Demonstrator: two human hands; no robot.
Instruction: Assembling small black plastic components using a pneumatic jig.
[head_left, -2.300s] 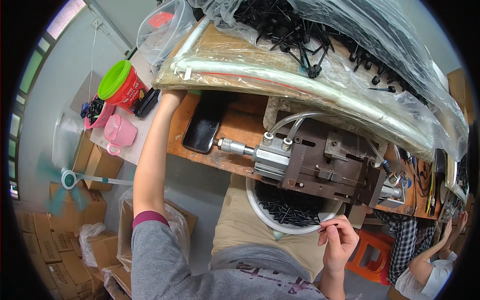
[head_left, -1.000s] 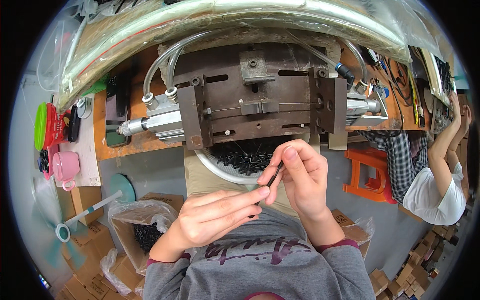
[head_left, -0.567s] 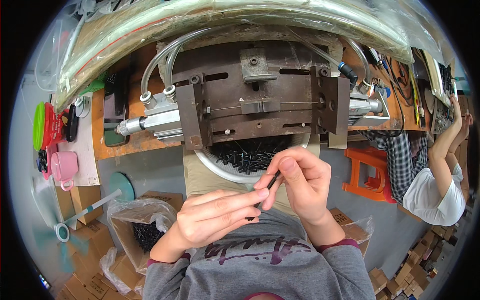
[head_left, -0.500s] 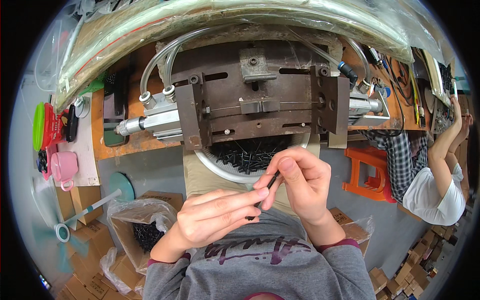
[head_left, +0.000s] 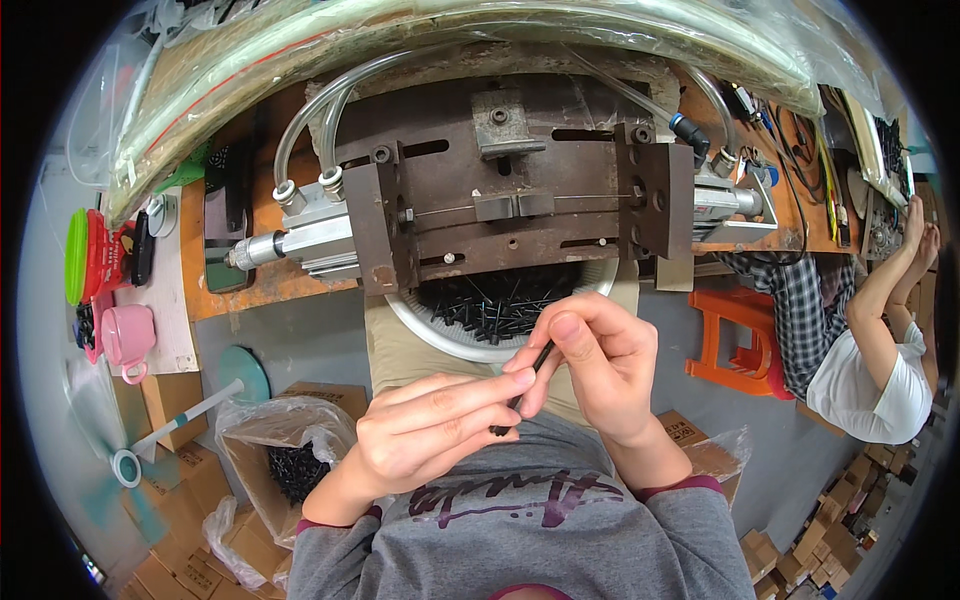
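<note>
A slim black rod [head_left: 544,355] is pinched at a slant between my two hands, above my lap. My left hand [head_left: 430,430] closes its fingertips round the lower part, and the dark lower end pokes out below them. Thumb and forefinger of my right hand [head_left: 600,370] grip the upper part. Just beyond my hands, a white basin [head_left: 440,344] rests at my lap, holding many loose black rod-like pieces [head_left: 490,305]. Over its far side stands a brown metal fixture [head_left: 460,243] with a thin rod or wire stretched across a small central block [head_left: 513,206].
Silver air cylinders [head_left: 325,245] with clear hoses flank the fixture on the wooden bench [head_left: 270,285]. A bagged carton [head_left: 250,440] of black pieces and a fan [head_left: 125,467] stand at left. An orange stool [head_left: 735,345] and another person [head_left: 865,385] are at right.
My view has shifted slightly, so the fixture sits a little left and lower. Both hands keep their hold on the rod, with only slight finger movement.
</note>
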